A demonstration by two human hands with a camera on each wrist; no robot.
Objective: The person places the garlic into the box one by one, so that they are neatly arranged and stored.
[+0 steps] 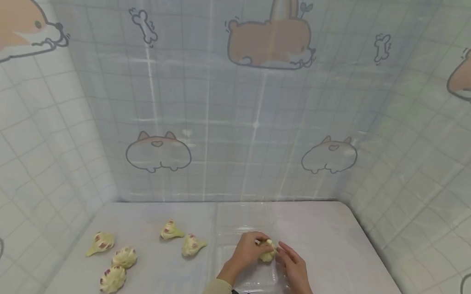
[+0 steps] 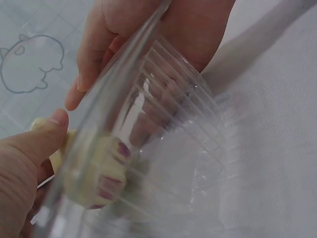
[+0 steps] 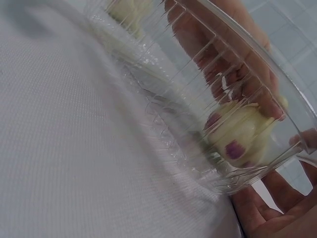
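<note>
- The left hand (image 1: pixel 248 249) has its grip narrowed round a cream-yellow garlic bulb with purple patches (image 1: pixel 267 258), thumb on one side and fingers on the other.
- That bulb lies right at the fingertips, on the right of the left hand and just inside the right wall of a clear, ribbed plastic container (image 1: pixel 255 282). Its long axis is tilted: the thin neck points upward between the fingers, and the rounded, patched body hangs lower, toward the container's floor.
- The left hand is the nearer one, being in contact with the bulb. The right hand (image 1: pixel 295 267) is on the other side, beside the container's right wall, so the clear plastic stands between its palm and the bulb.
- The right hand's fingers reach to the rim, but the wall's glare and the cut-off edge hide the contact, so one cannot tell whether its grip pinches the plastic or merely rests near it.
- A flat clear plastic lid (image 1: pixel 242 217) lies just beyond the container, on its far side.
- The pale, fine-woven tabletop (image 1: pixel 315 236) carries everything. Five loose cream garlic bulbs (image 1: pixel 191 246) lie on it, left of the container: two near it, three farther out, of which two touch.
- A pale grid-patterned curtain with cartoon dogs (image 1: pixel 238 105) encloses the tabletop behind and on both sides.
</note>
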